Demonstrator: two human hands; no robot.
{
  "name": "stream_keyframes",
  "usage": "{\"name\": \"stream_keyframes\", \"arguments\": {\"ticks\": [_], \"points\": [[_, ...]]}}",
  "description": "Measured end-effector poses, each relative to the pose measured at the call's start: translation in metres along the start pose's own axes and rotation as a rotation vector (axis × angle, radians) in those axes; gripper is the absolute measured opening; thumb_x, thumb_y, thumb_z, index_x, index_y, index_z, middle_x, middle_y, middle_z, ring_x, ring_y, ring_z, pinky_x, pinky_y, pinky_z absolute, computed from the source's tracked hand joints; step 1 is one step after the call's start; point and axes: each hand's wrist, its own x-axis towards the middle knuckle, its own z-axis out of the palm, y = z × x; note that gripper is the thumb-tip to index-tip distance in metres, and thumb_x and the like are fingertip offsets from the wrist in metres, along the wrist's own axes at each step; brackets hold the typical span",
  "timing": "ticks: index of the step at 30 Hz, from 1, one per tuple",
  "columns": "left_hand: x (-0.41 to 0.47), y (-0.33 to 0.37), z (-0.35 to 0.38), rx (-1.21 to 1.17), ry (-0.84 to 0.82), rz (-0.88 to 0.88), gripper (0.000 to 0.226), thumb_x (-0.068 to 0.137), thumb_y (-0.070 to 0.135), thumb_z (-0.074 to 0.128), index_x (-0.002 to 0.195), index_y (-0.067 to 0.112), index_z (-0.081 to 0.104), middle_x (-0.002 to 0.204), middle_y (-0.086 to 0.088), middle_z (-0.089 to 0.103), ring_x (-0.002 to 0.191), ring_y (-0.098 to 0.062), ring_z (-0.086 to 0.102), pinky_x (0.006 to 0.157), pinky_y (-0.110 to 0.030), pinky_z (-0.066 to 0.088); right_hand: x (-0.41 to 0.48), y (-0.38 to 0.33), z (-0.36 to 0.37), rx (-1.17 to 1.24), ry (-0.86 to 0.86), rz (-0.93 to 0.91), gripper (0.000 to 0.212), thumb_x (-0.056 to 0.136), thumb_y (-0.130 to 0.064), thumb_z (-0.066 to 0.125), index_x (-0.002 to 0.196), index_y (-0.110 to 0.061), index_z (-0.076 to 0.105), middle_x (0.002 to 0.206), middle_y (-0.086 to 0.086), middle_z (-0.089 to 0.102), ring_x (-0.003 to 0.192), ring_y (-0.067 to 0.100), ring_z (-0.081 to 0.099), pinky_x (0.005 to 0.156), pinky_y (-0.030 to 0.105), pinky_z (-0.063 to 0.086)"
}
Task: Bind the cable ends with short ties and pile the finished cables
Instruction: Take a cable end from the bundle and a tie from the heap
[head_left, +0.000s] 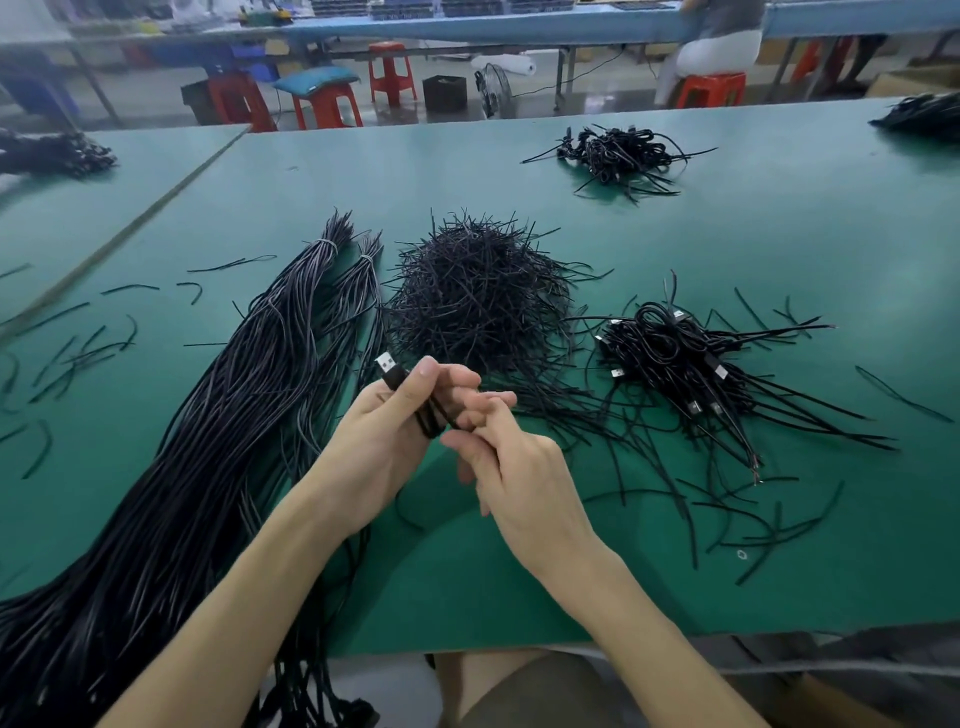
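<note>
Head view: a folded USB cable (396, 375) being bound, held just above the green table (779, 234).
The left hand (384, 431) grips the cable, plug pointing up-left. The right hand (519, 467) pinches its looped end, probably twisting a tie that is too small to see. Next it likely goes on the finished pile (670, 353), right of the heap of ties (478, 301).

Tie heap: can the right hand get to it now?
Probably yes: the tie heap lies just beyond the right hand, nothing standing between, though its fingers are pinching the cable held by the left hand.
</note>
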Motion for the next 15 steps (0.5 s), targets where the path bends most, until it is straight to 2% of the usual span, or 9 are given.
{"name": "stream_keyframes", "arguments": {"ticks": [1, 4, 5, 7, 10, 13, 15], "points": [[-0.0002, 0.0003, 0.0005, -0.026, -0.004, -0.006, 0.041, 0.11, 0.033, 0.04, 0.111, 0.009, 0.073, 0.108, -0.014, 0.075, 0.127, -0.045, 0.059, 0.097, -0.05, 0.055, 0.0002, 0.0011, -0.0005, 0.037, -0.005, 0.015, 0.025, 0.103, -0.029, 0.055, 0.106, -0.004, 0.059, 0.066, 0.006, 0.065, 0.05, 0.017, 0.052, 0.064, 0.048, 0.051], [-0.0005, 0.0015, 0.0024, -0.157, 0.03, -0.027, 0.041, 0.108, 0.035, 0.041, 0.106, 0.01, 0.073, 0.104, -0.018, 0.072, 0.127, -0.035, 0.062, 0.094, -0.04, 0.057, 0.0014, 0.0042, -0.0005, 0.114, -0.011, 0.05, 0.02, 0.103, -0.028, 0.056, 0.105, -0.008, 0.06, 0.054, 0.005, 0.06, 0.045, 0.017, 0.054, 0.066, 0.045, 0.051], [0.0, 0.0016, 0.0022, -0.173, 0.038, -0.031, 0.041, 0.108, 0.037, 0.041, 0.102, 0.011, 0.074, 0.099, -0.014, 0.072, 0.121, -0.031, 0.066, 0.092, -0.038, 0.057, 0.002, 0.0051, -0.0003, 0.131, -0.017, 0.063, 0.019, 0.103, -0.03, 0.056, 0.107, -0.012, 0.06, 0.053, 0.004, 0.061, 0.045, 0.017, 0.056, 0.065, 0.043, 0.052], [0.0006, 0.0013, 0.0015, -0.189, 0.037, -0.035, 0.04, 0.108, 0.039, 0.042, 0.091, 0.014, 0.069, 0.078, 0.0, 0.062, 0.096, -0.02, 0.07, 0.1, -0.034, 0.053, 0.0028, 0.0069, 0.0001, 0.172, -0.026, 0.078, 0.017, 0.103, -0.038, 0.055, 0.105, -0.02, 0.056, 0.056, 0.004, 0.063, 0.043, 0.018, 0.058, 0.059, 0.035, 0.051], [0.0012, 0.0008, 0.0014, -0.283, 0.013, -0.071, 0.038, 0.107, 0.041, 0.048, 0.08, 0.016, 0.058, 0.059, 0.008, 0.042, 0.062, -0.011, 0.058, 0.11, -0.03, 0.044, 0.0018, 0.0065, 0.0029, 0.23, -0.051, 0.096, 0.028, 0.099, -0.054, 0.054, 0.095, -0.03, 0.04, 0.065, 0.002, 0.065, 0.038, 0.021, 0.054, 0.047, 0.027, 0.042], [0.0013, -0.0011, -0.0005, -0.301, 0.004, -0.084, 0.039, 0.106, 0.042, 0.047, 0.078, 0.017, 0.055, 0.056, 0.01, 0.038, 0.058, -0.009, 0.053, 0.112, -0.03, 0.043, 0.0018, 0.0075, 0.0037, 0.27, -0.044, 0.116, 0.033, 0.097, -0.058, 0.055, 0.096, -0.031, 0.035, 0.066, 0.004, 0.065, 0.037, 0.023, 0.054, 0.045, 0.025, 0.041], [0.0016, -0.0017, -0.0005, -0.281, -0.009, -0.081, 0.038, 0.105, 0.044, 0.05, 0.077, 0.018, 0.055, 0.057, 0.01, 0.037, 0.058, -0.01, 0.047, 0.108, -0.03, 0.046, 0.0021, 0.0106, 0.0025, 0.293, -0.025, 0.139, 0.029, 0.1, -0.049, 0.058, 0.101, -0.03, 0.036, 0.068, 0.004, 0.066, 0.037, 0.02, 0.053, 0.047, 0.022, 0.04]]}}
